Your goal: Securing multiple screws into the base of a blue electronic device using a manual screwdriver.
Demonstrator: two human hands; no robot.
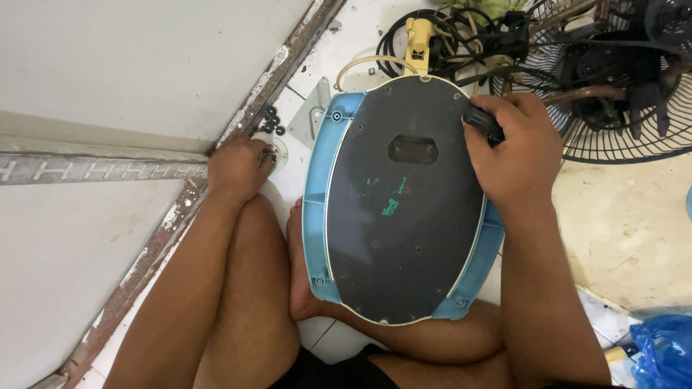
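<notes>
Item: oval fan base (404, 202), dark underside up, blue rim showing, resting across my folded legs with its far edge near the yellow plug (419, 39) and the cable tangle (461, 36).

Right hand (515, 151): closed around a black tool handle (481, 122) at the base's upper right edge, fingers wrapped tight on it.

Left hand (238, 169): down on the floor by the door frame (238, 122), fingers curled at a small white dish (277, 151); whether they pinch anything I cannot tell.

Nearby: black screws or washers (272, 121) loose on the tile, a grey metal plate (313, 115), a fan grille (620, 79).

Risks, as I judge them: the base is only balanced on my legs, so leaning left could tip it off. The loose pieces could roll into the door track if my knuckles knock them. The tool could slip and scar the plastic.
</notes>
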